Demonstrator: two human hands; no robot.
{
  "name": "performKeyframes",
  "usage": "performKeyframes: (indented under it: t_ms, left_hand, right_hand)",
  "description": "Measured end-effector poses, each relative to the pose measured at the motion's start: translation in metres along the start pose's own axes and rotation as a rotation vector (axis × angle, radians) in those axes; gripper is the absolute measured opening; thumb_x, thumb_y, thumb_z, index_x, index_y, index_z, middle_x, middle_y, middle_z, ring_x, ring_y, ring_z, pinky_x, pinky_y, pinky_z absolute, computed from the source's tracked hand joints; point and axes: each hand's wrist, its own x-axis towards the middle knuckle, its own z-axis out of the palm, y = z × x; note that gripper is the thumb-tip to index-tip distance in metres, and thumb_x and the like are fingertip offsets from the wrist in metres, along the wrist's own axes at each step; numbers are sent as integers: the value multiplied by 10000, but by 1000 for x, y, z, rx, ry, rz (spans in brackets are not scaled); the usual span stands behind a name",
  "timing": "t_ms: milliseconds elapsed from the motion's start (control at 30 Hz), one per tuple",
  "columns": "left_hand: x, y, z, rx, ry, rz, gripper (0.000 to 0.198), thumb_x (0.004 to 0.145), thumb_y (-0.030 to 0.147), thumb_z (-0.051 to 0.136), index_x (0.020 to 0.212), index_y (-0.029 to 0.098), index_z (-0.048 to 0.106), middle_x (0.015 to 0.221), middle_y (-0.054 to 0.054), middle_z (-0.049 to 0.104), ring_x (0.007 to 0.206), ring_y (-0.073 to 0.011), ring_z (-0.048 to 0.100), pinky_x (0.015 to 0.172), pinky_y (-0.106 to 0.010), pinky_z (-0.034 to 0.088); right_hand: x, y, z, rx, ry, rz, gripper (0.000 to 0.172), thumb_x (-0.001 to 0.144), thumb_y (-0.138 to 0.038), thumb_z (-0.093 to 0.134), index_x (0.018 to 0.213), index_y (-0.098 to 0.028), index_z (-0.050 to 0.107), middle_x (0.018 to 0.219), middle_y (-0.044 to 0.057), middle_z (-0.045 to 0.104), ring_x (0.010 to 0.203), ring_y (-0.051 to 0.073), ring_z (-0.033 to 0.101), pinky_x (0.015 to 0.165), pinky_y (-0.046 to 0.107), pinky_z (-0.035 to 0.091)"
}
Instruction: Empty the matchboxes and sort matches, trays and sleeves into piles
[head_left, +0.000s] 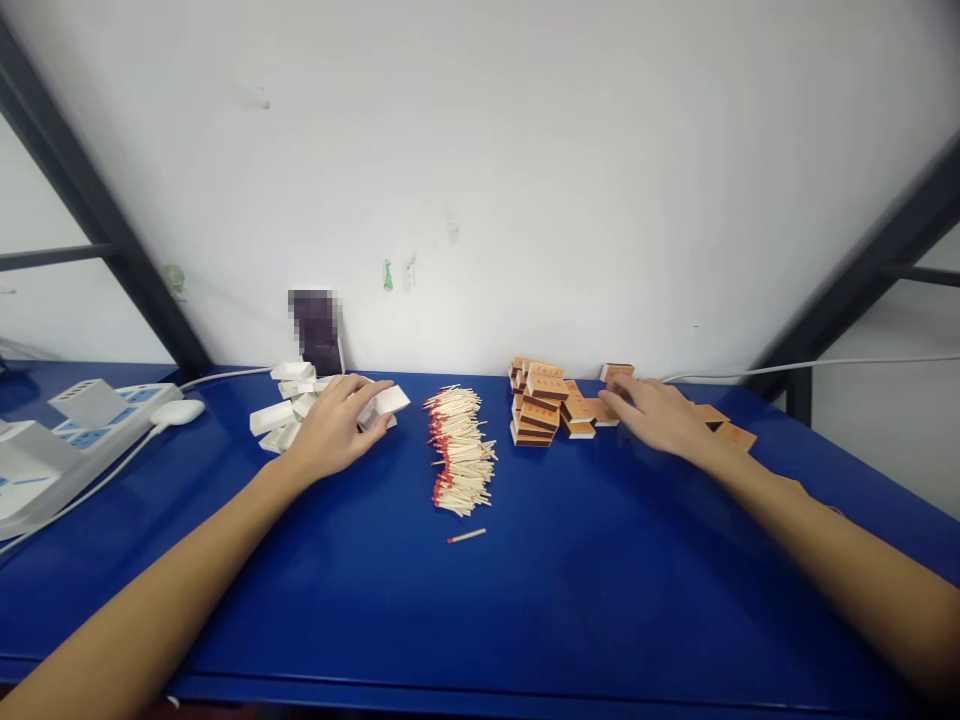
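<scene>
My left hand (334, 425) lies over a heap of white inner matchbox trays (289, 408); its fingertips touch one white tray (388, 402), with the fingers loosely curved. My right hand (651, 412) reaches with fingers stretched out onto loose orange matchbox sleeves (592, 410) beside a stacked pile of orange sleeves (536, 400). Between the hands lies a heap of red-tipped matches (459, 450), and a single match (466, 536) sits nearer to me on the blue table (525, 600).
A white power strip with a plug and cable (82, 420) sits at the far left. A dark blurred object (319, 330) leans on the white wall. A white cable (810, 365) runs at the back right. Black frame struts stand at both sides.
</scene>
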Motion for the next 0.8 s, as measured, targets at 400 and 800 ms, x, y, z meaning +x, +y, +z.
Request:
performKeyframes:
  t_ms: [400,800]
  left_hand:
    - [-2,-18,-4,324,30,-85,333,865,362,543,1036,145,729,971,-142,582,938,-327,524,831,-474,444]
    - [-20,122,-11,-256,-203,556,316,846,461,647,918,165,563,963,-86,573,857,-227,514,764,-366,432]
  right_hand:
    - [60,45,19,-132,-62,152,490,841,-274,554,1314,-145,570,1249,232,616,1104,384,586,836,455,446]
    - [55,34,-1,-192,-23,54,171,870,-271,524,947,-162,630,1048,182,678,933,298,596,748,392,376]
